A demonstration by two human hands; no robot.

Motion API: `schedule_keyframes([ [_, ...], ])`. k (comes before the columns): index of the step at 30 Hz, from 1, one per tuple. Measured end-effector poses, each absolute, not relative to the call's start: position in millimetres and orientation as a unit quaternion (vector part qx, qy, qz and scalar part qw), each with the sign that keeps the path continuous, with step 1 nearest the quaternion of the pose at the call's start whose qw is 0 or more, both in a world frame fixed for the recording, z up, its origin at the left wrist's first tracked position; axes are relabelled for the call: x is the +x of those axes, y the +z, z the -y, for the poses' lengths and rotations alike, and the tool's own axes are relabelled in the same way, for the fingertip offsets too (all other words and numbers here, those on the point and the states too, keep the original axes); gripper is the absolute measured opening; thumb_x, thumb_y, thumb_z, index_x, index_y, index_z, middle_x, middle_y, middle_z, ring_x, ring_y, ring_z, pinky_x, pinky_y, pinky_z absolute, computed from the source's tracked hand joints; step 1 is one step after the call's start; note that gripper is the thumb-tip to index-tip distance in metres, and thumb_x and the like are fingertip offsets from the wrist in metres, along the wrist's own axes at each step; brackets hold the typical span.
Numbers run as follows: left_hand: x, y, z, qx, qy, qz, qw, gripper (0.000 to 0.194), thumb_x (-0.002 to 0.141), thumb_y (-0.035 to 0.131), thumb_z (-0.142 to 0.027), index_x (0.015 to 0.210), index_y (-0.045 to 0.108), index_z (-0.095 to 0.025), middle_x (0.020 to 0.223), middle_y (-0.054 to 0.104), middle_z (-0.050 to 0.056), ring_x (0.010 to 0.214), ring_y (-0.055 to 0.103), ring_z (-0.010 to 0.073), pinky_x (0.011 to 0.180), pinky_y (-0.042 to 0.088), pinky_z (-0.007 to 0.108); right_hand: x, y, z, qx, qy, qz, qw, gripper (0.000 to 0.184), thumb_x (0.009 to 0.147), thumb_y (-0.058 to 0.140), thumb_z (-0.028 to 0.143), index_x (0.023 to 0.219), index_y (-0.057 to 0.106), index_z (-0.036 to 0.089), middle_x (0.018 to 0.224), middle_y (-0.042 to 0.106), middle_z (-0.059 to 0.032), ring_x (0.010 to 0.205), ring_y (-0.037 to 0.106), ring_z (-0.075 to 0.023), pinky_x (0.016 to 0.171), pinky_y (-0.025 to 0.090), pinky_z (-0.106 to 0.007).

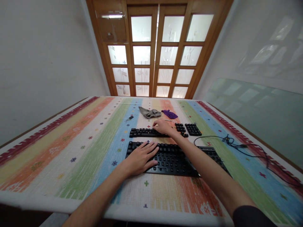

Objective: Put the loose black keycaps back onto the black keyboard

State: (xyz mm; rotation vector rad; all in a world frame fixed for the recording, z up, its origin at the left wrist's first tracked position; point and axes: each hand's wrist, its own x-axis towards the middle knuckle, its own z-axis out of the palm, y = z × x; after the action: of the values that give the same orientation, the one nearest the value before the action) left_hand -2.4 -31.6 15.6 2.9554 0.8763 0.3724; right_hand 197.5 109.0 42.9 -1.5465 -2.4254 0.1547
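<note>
A black keyboard lies near the table's front, with many of its keycaps off in the middle and lower rows. My left hand rests on its left part, fingers spread. Behind it, loose black keycaps stand grouped in rows. My right hand is over the right part of these rows, its fingers bent together at the keycaps; whether a keycap is between them is hidden. Farther right sit two more groups, a small block of keycaps and a number-pad block.
Behind the keycaps lie a grey cloth, a purple cloth and a small black tool with thin wires. A black cable runs across the right side of the striped tablecloth. Wooden glazed doors stand beyond.
</note>
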Motion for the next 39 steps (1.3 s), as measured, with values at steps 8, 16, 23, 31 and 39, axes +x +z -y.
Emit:
schedule_keyframes([
  [8, -2, 19, 32, 0.952, 0.092, -0.291, 0.023, 0.064, 0.105, 0.033, -0.056, 0.156, 0.028, -0.017, 0.161, 0.033, 0.009, 0.151, 0.025, 0.0217, 0.125, 0.015, 0.04, 195, 37, -116, -0.542, 0.064, 0.826, 0.142, 0.017, 0.084, 0.061, 0.012, 0.092, 0.077, 0.015, 0.098, 0.078, -0.0083, 0.092, 0.068, -0.0206, 0.079, 0.047, -0.025],
  [16, -3, 18, 34, 0.952, 0.102, -0.288, 0.016, 0.065, 0.104, 0.032, -0.057, 0.155, 0.029, -0.017, 0.16, 0.034, 0.011, 0.151, 0.026, 0.0222, 0.124, 0.015, 0.041, 198, 35, -117, -0.54, 0.053, 0.814, 0.209, 0.014, 0.083, 0.061, 0.011, 0.095, 0.066, 0.015, 0.096, 0.073, -0.0101, 0.086, 0.064, -0.0211, 0.074, 0.045, -0.027],
  [23, -2, 14, 34, 0.949, 0.109, -0.296, -0.017, 0.068, 0.104, 0.034, -0.056, 0.154, 0.028, -0.011, 0.159, 0.035, 0.014, 0.151, 0.025, 0.0254, 0.123, 0.019, 0.042, 214, 35, -97, -0.516, 0.059, 0.805, 0.288, 0.009, 0.084, 0.061, 0.013, 0.092, 0.057, 0.017, 0.084, 0.068, -0.0049, 0.076, 0.063, -0.0177, 0.069, 0.045, -0.026],
  [31, 0, 12, 33, 0.947, 0.125, -0.297, -0.011, 0.067, 0.103, 0.038, -0.055, 0.155, 0.027, -0.014, 0.158, 0.037, 0.014, 0.15, 0.029, 0.0244, 0.122, 0.023, 0.041, 236, 32, -24, -0.435, 0.087, 0.803, 0.398, 0.005, 0.087, 0.062, 0.021, 0.089, 0.058, 0.019, 0.081, 0.066, -0.0024, 0.073, 0.061, -0.0164, 0.07, 0.047, -0.028],
  [39, -1, 9, 33, 0.935, 0.172, -0.308, 0.024, 0.075, 0.1, 0.046, -0.056, 0.157, 0.02, -0.014, 0.157, 0.038, 0.016, 0.145, 0.038, 0.026, 0.121, 0.027, 0.042, 237, 25, 34, -0.375, 0.134, 0.841, 0.366, 0.006, 0.092, 0.059, 0.023, 0.097, 0.059, 0.019, 0.085, 0.064, -0.004, 0.075, 0.06, -0.0166, 0.069, 0.05, -0.029],
])
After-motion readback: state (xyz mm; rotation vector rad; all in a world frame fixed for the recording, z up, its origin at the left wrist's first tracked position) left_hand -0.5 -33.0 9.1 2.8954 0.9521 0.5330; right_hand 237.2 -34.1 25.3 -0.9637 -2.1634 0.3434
